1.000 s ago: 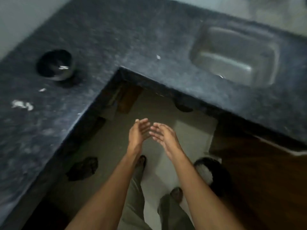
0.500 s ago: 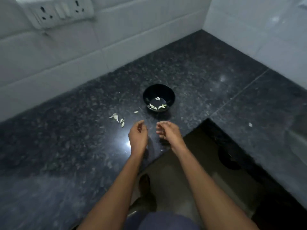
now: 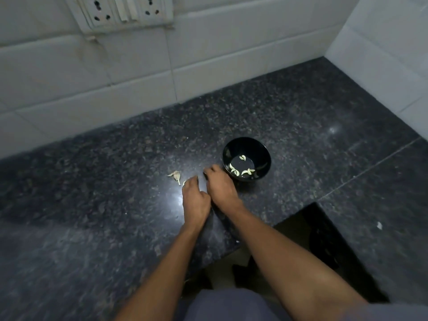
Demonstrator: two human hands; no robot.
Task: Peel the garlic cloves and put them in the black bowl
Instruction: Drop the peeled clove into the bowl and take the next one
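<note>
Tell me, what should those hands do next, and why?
Probably pick up a clove from the loose garlic by the left hand: the black bowl holds only a few cloves, and both the left and the right hand already rest on the counter beside it.

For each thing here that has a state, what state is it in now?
black bowl: upright, several peeled cloves inside.
garlic cloves: loose on the counter, left of the hands.
left hand: lowered to the counter, grasp unclear.
right hand: lowered beside the bowl, grasp unclear.
</note>
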